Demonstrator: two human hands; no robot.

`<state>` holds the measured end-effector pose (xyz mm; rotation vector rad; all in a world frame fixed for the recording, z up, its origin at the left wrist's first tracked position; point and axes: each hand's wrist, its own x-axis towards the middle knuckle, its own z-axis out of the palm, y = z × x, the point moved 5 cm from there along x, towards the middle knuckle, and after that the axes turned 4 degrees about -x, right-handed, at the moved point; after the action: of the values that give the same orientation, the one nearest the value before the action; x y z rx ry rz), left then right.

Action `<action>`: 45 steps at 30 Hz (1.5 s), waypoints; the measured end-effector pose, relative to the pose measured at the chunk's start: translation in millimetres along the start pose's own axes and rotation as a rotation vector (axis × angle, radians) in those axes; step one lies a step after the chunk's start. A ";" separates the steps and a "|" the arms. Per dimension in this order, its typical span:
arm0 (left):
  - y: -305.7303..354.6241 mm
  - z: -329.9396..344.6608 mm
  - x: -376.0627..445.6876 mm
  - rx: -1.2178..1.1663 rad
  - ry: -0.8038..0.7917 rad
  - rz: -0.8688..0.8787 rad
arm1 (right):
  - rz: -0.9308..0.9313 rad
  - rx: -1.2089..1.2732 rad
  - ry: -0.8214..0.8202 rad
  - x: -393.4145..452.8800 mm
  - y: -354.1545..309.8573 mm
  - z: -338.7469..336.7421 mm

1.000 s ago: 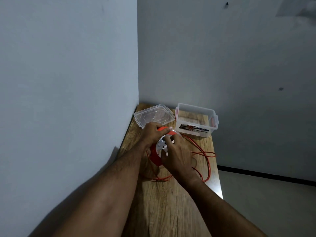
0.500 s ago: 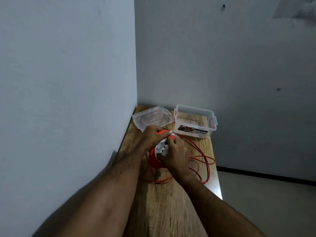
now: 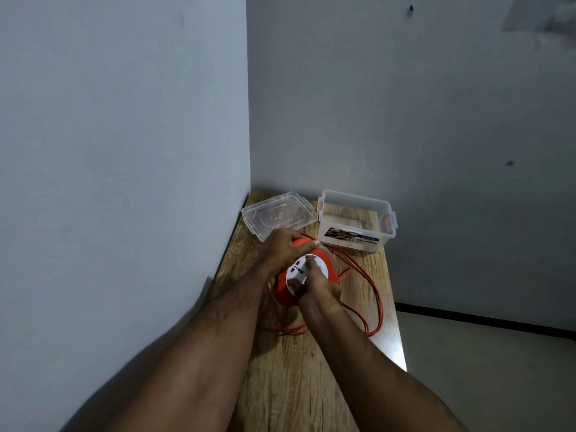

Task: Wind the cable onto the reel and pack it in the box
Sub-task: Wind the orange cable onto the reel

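An orange reel [image 3: 284,289] with a white socket face [image 3: 300,269] stands tilted on the wooden table [image 3: 296,381]. My left hand [image 3: 282,246] grips the reel's upper rim. My right hand [image 3: 318,286] pinches the white centre of the reel, fingers closed on it. Loose orange cable [image 3: 372,296] lies in loops to the right of and below the reel. The clear open box [image 3: 357,221] with a printed label stands just behind, at the table's back right.
The clear box lid [image 3: 279,215] lies at the back left, against the wall corner. Grey walls close in on the left and behind. The table's right edge [image 3: 394,307] drops to the floor.
My right hand has slid down and toward me over the white face, uncovering the sockets. The loose cable loops have shifted slightly. The left hand stays on the rim.
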<state>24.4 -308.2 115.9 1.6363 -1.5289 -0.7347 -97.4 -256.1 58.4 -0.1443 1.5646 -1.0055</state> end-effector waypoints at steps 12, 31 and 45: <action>-6.7 -7.6 4.7 -0.080 0.046 -0.053 | -1.444 -1.220 -0.031 -40.6 -35.3 -6.1; -3.1 -1.4 2.3 -0.065 0.009 -0.030 | -0.989 -0.708 -0.086 -10.2 -33.1 -6.1; -10.5 -3.7 0.2 -0.079 0.069 -0.024 | -0.100 -0.031 -0.141 -1.6 -11.2 1.3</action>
<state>33.2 -308.0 109.1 1.6077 -1.4163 -0.7346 -100.7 -262.7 67.1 -0.3110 1.4558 -1.0273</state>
